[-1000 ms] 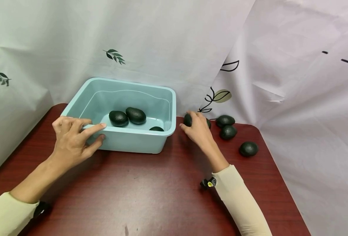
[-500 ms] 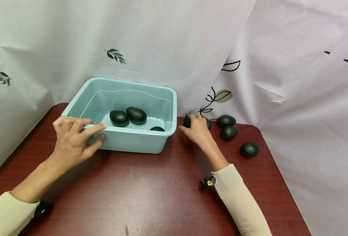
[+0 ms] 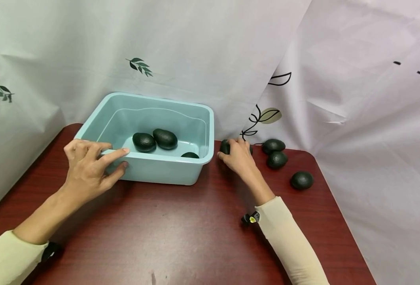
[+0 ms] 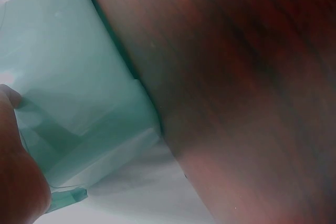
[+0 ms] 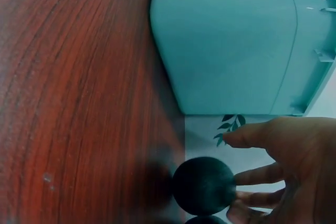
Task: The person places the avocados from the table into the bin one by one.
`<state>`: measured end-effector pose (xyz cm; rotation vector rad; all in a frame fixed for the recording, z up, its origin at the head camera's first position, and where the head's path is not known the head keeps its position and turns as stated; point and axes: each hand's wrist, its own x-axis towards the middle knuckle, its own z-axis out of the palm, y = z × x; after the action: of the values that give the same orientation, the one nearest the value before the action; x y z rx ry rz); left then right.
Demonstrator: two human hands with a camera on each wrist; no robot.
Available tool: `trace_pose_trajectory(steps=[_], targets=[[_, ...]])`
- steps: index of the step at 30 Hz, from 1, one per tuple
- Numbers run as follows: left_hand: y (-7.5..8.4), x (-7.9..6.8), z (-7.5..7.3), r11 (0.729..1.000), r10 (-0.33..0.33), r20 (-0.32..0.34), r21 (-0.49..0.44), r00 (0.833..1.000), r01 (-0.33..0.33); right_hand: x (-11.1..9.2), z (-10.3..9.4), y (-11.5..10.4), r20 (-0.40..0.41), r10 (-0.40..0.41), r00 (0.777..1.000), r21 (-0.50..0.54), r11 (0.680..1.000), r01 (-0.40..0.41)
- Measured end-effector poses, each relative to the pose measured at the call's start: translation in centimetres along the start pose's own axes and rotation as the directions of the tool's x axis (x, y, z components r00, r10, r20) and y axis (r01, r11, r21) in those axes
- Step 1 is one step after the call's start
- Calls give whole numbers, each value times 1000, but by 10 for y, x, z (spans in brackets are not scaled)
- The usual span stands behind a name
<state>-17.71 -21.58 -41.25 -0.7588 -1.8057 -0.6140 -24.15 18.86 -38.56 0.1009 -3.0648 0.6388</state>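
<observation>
My left hand (image 3: 85, 164) grips the front-left rim of a light blue plastic tub (image 3: 160, 172), thumb against the outer wall and fingers over the edge. Inside the tub lie two dark green avocados, one avocado (image 3: 144, 142) beside another avocado (image 3: 165, 139), and a third avocado (image 3: 190, 155) partly hidden by the front wall. Right of the tub, my right hand (image 3: 239, 158) reaches over an avocado (image 3: 225, 147). In the right wrist view its fingertips touch that avocado (image 5: 203, 186), while the thumb stands apart from it. A further avocado (image 5: 206, 220) shows at the bottom edge.
Two avocados, one avocado (image 3: 273, 146) behind another avocado (image 3: 277, 160), lie together at the right on the red-brown wooden table (image 3: 181, 229). Another avocado (image 3: 301, 180) lies nearer the right edge. A white patterned curtain (image 3: 195, 47) hangs behind the table.
The avocados at my right hand have shifted slightly, and less of the one on its right side shows. My left hand stays on the tub's rim.
</observation>
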Motion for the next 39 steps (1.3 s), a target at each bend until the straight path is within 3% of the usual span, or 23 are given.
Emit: trace_pose_trajectory(steps=[4,10,15,19,28,39], targets=[[0,0,0,1000,0,1,-2,1000,0,1,5,4,9,-42,999,-13,999,42],[0,1,-1,1000,2,-4,4,1000,-2,7,12,8,69,-40,997,-15,999,41],[1,2,-1,1000,-1,-9,3,1000,1,29,35,35,67,-55,996,-26,998,57],[1,2,-1,1000,-3,-5,-2,1000,3,35,43,47,66,-61,996,-26,998,63],[1,1,-1,1000,-7,4,-8,1000,7,-6,1,6,43,-88,995,14,996,88],[0,0,-2,1000,-10,11,-10,1000,10,-18,-14,-5,-19,-100,995,36,994,101]])
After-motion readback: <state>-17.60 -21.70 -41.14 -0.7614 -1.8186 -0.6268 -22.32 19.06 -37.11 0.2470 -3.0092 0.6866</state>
